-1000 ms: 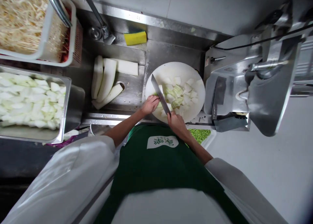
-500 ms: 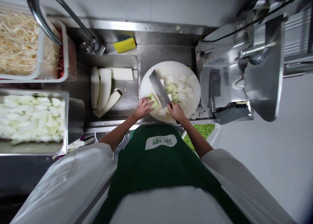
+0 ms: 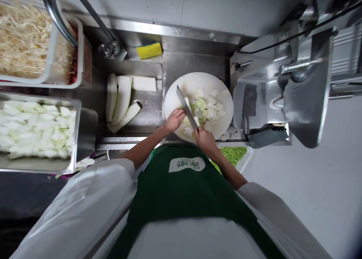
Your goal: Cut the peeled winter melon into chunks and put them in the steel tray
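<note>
A round white cutting board (image 3: 198, 81) lies on the steel counter, covered on its right half with cut pale chunks of melon (image 3: 209, 106). My right hand (image 3: 204, 137) is closed round the handle of a cleaver (image 3: 186, 107), whose blade stands on edge across the board. My left hand (image 3: 174, 119) is curled over a pale green piece just left of the blade, holding it down. Both forearms reach in from white sleeves over a green apron.
Long peeled melon strips (image 3: 121, 98) lie in the small sink. A steel pan of cut chunks (image 3: 34, 125) sits at left, a basket of bean sprouts (image 3: 25, 40) behind it. A yellow sponge (image 3: 149, 50), a tap and a slicing machine (image 3: 283, 85) surround the board. Chopped greens (image 3: 233, 153) sit below.
Half a second ago the cleaver lay tilted flat and my left hand reached lower left for a piece. Now the blade is back on edge and my left hand sits against it.
</note>
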`<act>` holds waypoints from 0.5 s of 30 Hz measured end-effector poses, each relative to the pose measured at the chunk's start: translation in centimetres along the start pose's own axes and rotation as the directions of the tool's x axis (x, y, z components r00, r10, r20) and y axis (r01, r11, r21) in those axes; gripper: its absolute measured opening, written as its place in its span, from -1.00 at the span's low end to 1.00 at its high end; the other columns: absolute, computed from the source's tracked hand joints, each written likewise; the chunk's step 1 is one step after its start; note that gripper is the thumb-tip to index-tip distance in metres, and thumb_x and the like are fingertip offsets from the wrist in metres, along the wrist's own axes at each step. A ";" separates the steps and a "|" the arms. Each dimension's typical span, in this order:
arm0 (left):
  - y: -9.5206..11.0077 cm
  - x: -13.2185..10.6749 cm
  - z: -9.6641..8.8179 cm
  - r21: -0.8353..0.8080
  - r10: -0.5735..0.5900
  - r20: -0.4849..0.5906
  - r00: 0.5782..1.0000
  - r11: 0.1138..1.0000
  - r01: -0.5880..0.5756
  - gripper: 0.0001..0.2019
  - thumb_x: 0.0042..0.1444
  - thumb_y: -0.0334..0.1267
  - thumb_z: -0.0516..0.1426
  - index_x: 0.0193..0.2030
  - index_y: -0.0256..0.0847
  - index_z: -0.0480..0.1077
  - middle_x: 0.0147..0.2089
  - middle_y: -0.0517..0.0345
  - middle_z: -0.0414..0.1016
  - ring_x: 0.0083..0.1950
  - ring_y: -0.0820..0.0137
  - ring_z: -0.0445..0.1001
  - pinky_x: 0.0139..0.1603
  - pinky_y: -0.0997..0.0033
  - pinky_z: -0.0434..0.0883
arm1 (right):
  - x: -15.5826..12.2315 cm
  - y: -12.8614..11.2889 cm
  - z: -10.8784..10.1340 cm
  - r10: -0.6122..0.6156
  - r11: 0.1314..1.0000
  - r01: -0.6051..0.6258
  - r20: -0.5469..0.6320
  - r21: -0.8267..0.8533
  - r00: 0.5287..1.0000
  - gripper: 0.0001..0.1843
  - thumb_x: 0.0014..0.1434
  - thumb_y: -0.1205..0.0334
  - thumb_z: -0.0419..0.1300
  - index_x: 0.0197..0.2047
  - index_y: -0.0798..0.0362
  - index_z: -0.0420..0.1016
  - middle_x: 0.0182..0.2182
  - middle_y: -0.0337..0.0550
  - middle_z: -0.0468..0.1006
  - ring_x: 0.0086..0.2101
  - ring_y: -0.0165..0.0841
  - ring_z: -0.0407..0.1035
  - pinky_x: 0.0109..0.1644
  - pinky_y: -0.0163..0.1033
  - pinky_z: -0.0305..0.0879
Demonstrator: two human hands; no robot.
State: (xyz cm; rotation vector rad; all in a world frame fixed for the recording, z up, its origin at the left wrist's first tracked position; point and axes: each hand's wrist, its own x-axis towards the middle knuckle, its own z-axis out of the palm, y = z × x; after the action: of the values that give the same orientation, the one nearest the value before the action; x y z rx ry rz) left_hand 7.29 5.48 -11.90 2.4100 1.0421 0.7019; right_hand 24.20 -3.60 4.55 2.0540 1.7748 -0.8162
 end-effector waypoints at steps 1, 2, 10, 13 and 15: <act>0.0 0.0 0.0 -0.010 -0.002 -0.001 1.000 1.000 0.002 -0.64 0.48 -0.21 -0.11 -0.04 -0.24 0.50 -0.03 -0.08 0.51 -0.04 0.22 0.37 0.02 0.16 0.39 | 0.1 -0.1 0.1 0.001 1.000 -0.001 0.013 0.006 1.000 -0.63 0.52 0.13 -0.11 0.04 0.19 0.41 -0.17 0.16 0.64 -0.12 -0.08 0.57 -0.04 -0.18 0.35; -0.1 -0.1 0.1 -0.025 -0.002 -0.002 1.000 1.000 0.002 -0.64 0.48 -0.21 -0.11 -0.03 -0.24 0.50 -0.01 -0.08 0.51 -0.04 0.22 0.37 0.04 0.15 0.39 | 0.5 -0.4 0.2 0.000 1.000 -0.001 0.017 0.010 1.000 -0.63 0.52 0.14 -0.11 0.05 0.19 0.42 -0.16 0.17 0.63 -0.11 -0.08 0.56 -0.03 -0.18 0.35; -1.1 -0.7 0.2 -0.103 0.040 -0.065 0.997 0.994 -0.047 -0.66 0.48 -0.18 -0.08 -0.03 -0.25 0.50 0.01 -0.11 0.52 -0.01 0.22 0.42 0.03 0.11 0.42 | 6.3 -2.5 1.6 -0.030 0.999 0.032 -0.051 0.031 0.998 -0.61 0.53 0.17 -0.14 0.09 0.21 0.41 -0.06 0.20 0.61 -0.06 -0.11 0.53 -0.01 -0.19 0.34; -1.2 -0.8 0.1 -0.104 0.059 -0.066 0.996 0.992 -0.065 -0.67 0.47 -0.20 -0.08 -0.03 -0.25 0.50 -0.03 -0.10 0.51 -0.02 0.22 0.42 0.03 0.13 0.43 | 4.6 -1.8 0.7 -0.013 1.000 0.014 -0.056 0.008 0.998 -0.63 0.53 0.14 -0.11 0.07 0.19 0.40 -0.10 0.17 0.63 -0.08 -0.12 0.55 -0.03 -0.21 0.32; -1.2 -0.8 0.0 -0.106 0.067 -0.057 0.996 0.992 -0.073 -0.66 0.47 -0.22 -0.09 -0.01 -0.25 0.50 -0.04 -0.10 0.51 -0.03 0.22 0.41 0.03 0.14 0.44 | 2.6 -1.4 0.1 -0.001 1.000 0.000 -0.045 -0.011 0.999 -0.63 0.53 0.13 -0.13 0.06 0.19 0.40 -0.13 0.17 0.63 -0.11 -0.11 0.56 -0.04 -0.21 0.31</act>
State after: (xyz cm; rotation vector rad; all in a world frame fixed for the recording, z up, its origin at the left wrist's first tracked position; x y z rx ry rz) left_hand 6.21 5.65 -12.78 2.3557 0.9195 0.8290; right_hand 23.04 -1.30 3.07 2.0801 1.7993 -0.7645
